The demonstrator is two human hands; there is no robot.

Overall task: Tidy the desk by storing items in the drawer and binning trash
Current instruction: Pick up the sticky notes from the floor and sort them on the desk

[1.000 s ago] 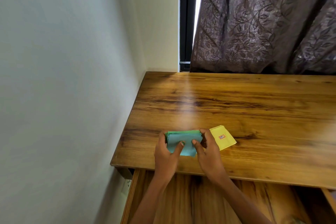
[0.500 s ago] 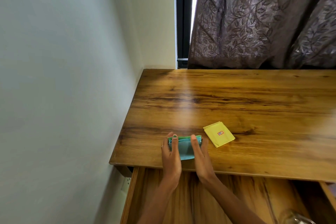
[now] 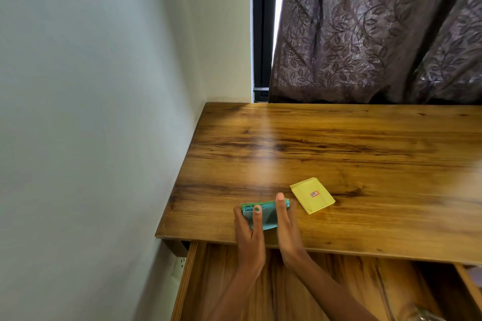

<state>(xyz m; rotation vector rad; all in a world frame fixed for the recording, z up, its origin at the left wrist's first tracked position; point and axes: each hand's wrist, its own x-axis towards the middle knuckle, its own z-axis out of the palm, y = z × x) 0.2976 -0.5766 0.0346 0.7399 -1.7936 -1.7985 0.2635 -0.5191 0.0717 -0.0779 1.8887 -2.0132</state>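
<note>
**Paper stack squared between two hands above the open drawer**

The person is holding a small stack of teal and green paper sheets (image 3: 263, 212) between both hands at the near left of the brown wooden desk top (image 3: 339, 151). The left hand (image 3: 249, 232) is pressing the stack's left side with its fingers (image 3: 257, 214) lying over the paper; the right hand (image 3: 284, 224) is pressing the right side with fingers straight, so the hands are standing close together with only the stack between them. The stack's long axis is running left to right, parallel to the desk's near edge and just behind it. The pulled-out wooden drawer (image 3: 190, 281) is lying directly below and nearer than the hands, so the coming move appears to be a short pull towards the viewer and down. A folded yellow paper packet with a small red label (image 3: 311, 195) is lying just right of the right hand, apart from it, and nearer that hand than the left.
</note>
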